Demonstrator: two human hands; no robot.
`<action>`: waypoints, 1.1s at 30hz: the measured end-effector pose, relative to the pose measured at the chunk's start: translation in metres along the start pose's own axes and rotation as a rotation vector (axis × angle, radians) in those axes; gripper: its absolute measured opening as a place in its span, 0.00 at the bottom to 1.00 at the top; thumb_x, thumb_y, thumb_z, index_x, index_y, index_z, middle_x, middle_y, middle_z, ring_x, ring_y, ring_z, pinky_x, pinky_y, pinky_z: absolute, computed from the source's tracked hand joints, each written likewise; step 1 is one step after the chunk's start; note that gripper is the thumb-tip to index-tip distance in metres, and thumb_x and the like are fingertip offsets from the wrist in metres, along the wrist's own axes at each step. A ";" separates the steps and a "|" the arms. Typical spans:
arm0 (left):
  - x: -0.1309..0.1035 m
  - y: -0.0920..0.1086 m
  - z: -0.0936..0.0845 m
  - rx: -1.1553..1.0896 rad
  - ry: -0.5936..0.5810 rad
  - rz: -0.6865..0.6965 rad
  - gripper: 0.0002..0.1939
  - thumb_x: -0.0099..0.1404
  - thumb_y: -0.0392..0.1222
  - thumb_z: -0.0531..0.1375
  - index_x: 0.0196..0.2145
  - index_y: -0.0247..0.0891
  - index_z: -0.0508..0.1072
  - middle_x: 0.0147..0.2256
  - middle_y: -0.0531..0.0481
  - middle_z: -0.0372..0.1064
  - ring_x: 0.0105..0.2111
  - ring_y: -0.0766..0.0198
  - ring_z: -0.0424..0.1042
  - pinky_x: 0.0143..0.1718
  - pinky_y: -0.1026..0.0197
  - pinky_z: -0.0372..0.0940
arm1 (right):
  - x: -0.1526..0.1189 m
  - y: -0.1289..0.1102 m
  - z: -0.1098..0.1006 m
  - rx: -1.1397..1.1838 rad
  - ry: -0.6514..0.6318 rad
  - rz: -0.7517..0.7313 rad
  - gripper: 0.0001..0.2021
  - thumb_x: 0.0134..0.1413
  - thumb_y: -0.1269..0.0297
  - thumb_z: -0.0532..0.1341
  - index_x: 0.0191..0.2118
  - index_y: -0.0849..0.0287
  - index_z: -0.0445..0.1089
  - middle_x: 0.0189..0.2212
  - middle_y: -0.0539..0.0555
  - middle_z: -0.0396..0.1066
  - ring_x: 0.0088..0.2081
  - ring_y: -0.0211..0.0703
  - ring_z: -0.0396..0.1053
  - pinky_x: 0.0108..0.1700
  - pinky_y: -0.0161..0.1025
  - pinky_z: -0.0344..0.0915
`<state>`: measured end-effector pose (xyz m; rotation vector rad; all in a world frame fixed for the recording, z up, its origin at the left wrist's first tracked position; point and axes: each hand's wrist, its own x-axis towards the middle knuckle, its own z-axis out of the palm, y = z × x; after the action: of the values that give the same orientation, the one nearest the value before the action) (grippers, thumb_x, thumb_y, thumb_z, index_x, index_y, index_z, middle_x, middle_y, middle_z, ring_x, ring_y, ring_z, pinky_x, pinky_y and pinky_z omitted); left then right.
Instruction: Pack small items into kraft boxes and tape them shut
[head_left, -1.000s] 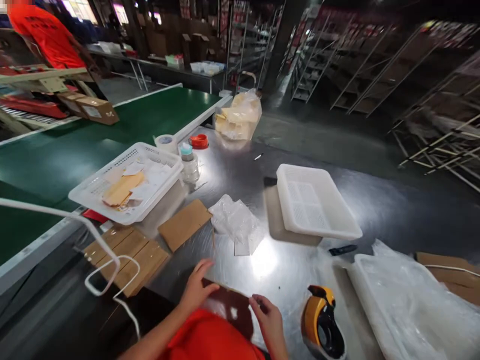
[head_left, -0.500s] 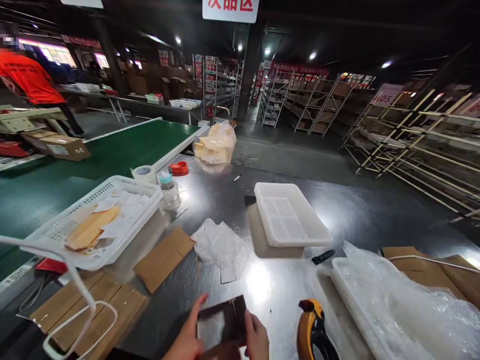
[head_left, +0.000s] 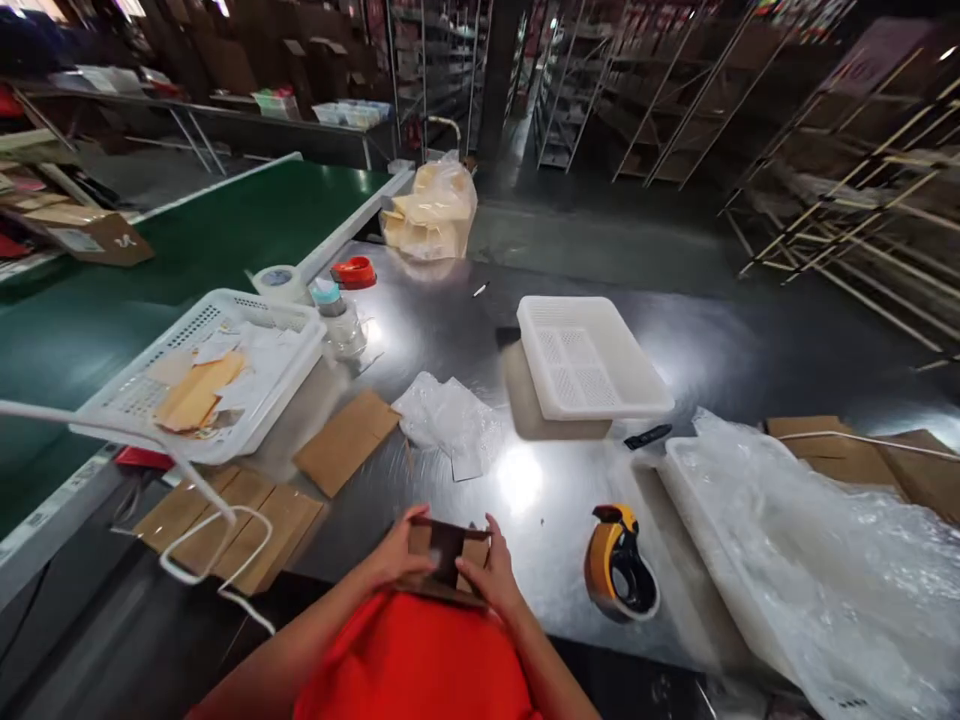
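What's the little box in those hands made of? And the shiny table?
The little box looks like thin cardboard, dull inside, since stiff brown flaps show. The table seems to be smooth metal, maybe steel, because its grey top throws back bright glare.

Dim, blurry background shelves [head_left: 564, 112], white glare (nearly blown out) on the metal tabletop [head_left: 525, 490].

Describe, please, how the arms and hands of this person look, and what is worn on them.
Both the left hand and right hand are ungloved, with five-fingered human shapes. The forearms are bare, with no sleeve, watch or bracelet visible on them. A plain bright red garment shows between the arms.
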<state>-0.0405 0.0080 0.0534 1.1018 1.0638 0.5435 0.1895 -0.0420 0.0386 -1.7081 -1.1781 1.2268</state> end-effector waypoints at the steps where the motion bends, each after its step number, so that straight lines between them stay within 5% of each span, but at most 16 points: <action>1: 0.003 -0.003 0.006 0.122 0.075 0.017 0.54 0.38 0.48 0.74 0.61 0.40 0.56 0.55 0.39 0.62 0.56 0.42 0.61 0.60 0.41 0.51 | 0.002 0.002 0.002 -0.059 0.018 -0.036 0.46 0.34 0.48 0.70 0.60 0.56 0.54 0.51 0.61 0.65 0.53 0.60 0.65 0.53 0.57 0.63; 4: 0.006 -0.006 0.015 0.369 0.259 0.096 0.56 0.41 0.42 0.72 0.64 0.42 0.48 0.62 0.37 0.51 0.63 0.41 0.51 0.62 0.40 0.49 | 0.001 0.005 0.000 -0.175 0.070 -0.220 0.43 0.41 0.52 0.67 0.61 0.58 0.50 0.58 0.65 0.57 0.58 0.61 0.58 0.57 0.59 0.58; 6: 0.001 -0.005 0.013 0.478 0.309 0.193 0.48 0.49 0.42 0.68 0.63 0.42 0.49 0.66 0.38 0.41 0.65 0.43 0.44 0.63 0.41 0.49 | -0.003 0.004 -0.004 -0.199 0.073 -0.381 0.33 0.47 0.55 0.64 0.57 0.57 0.54 0.60 0.65 0.55 0.59 0.58 0.57 0.58 0.57 0.58; 10: -0.022 0.010 -0.003 0.696 0.104 0.315 0.15 0.64 0.38 0.53 0.49 0.43 0.69 0.60 0.45 0.59 0.62 0.54 0.56 0.63 0.46 0.52 | -0.009 -0.006 -0.013 -0.206 -0.026 -0.457 0.07 0.52 0.61 0.60 0.37 0.55 0.65 0.50 0.60 0.65 0.53 0.52 0.63 0.53 0.51 0.62; 12: -0.035 0.023 -0.010 0.760 -0.078 0.317 0.14 0.64 0.43 0.56 0.47 0.43 0.71 0.59 0.46 0.62 0.61 0.54 0.58 0.64 0.47 0.51 | -0.011 -0.011 -0.017 -0.187 -0.101 -0.385 0.09 0.49 0.58 0.63 0.30 0.55 0.64 0.49 0.60 0.66 0.52 0.53 0.63 0.52 0.50 0.63; 15: -0.046 0.043 -0.012 0.846 -0.221 0.298 0.36 0.52 0.53 0.67 0.56 0.40 0.63 0.63 0.39 0.54 0.63 0.45 0.52 0.65 0.41 0.46 | -0.012 -0.016 -0.022 -0.062 -0.174 -0.249 0.15 0.49 0.48 0.62 0.30 0.55 0.67 0.54 0.60 0.64 0.56 0.54 0.61 0.56 0.50 0.60; 16: -0.047 0.047 -0.010 0.861 -0.208 0.282 0.38 0.50 0.54 0.68 0.56 0.39 0.63 0.63 0.38 0.54 0.63 0.44 0.53 0.64 0.40 0.47 | -0.012 -0.017 -0.023 0.005 -0.178 -0.193 0.17 0.52 0.45 0.58 0.31 0.55 0.68 0.55 0.59 0.64 0.57 0.53 0.60 0.57 0.50 0.59; 18: -0.044 0.048 -0.003 0.868 -0.141 0.238 0.25 0.56 0.48 0.65 0.49 0.39 0.66 0.59 0.39 0.60 0.59 0.47 0.59 0.60 0.43 0.54 | -0.012 -0.019 -0.023 0.136 -0.163 -0.074 0.21 0.55 0.42 0.53 0.31 0.55 0.70 0.56 0.60 0.64 0.58 0.53 0.60 0.59 0.51 0.56; 21: -0.039 0.038 0.009 0.817 -0.020 0.209 0.05 0.62 0.36 0.56 0.37 0.39 0.68 0.53 0.41 0.65 0.55 0.53 0.64 0.56 0.48 0.60 | -0.015 -0.019 -0.020 0.229 -0.144 0.009 0.19 0.47 0.42 0.62 0.32 0.55 0.72 0.60 0.59 0.60 0.59 0.56 0.60 0.61 0.55 0.54; 27: -0.045 0.017 0.017 0.632 0.137 0.238 0.06 0.64 0.34 0.51 0.39 0.40 0.65 0.60 0.42 0.54 0.58 0.56 0.60 0.55 0.53 0.63 | -0.026 -0.027 -0.013 0.442 -0.104 0.119 0.33 0.41 0.49 0.69 0.55 0.49 0.65 0.60 0.58 0.60 0.57 0.56 0.62 0.53 0.51 0.65; 33: -0.046 0.015 0.016 0.597 0.122 0.210 0.07 0.64 0.35 0.50 0.37 0.40 0.66 0.60 0.41 0.55 0.59 0.56 0.59 0.56 0.52 0.61 | -0.028 -0.039 -0.011 0.612 -0.128 0.242 0.36 0.41 0.54 0.69 0.58 0.51 0.60 0.49 0.58 0.72 0.47 0.54 0.71 0.45 0.50 0.70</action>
<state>-0.0440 -0.0305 0.0874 1.7355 1.2646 0.4720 0.1861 -0.0562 0.0863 -1.3387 -0.5741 1.6557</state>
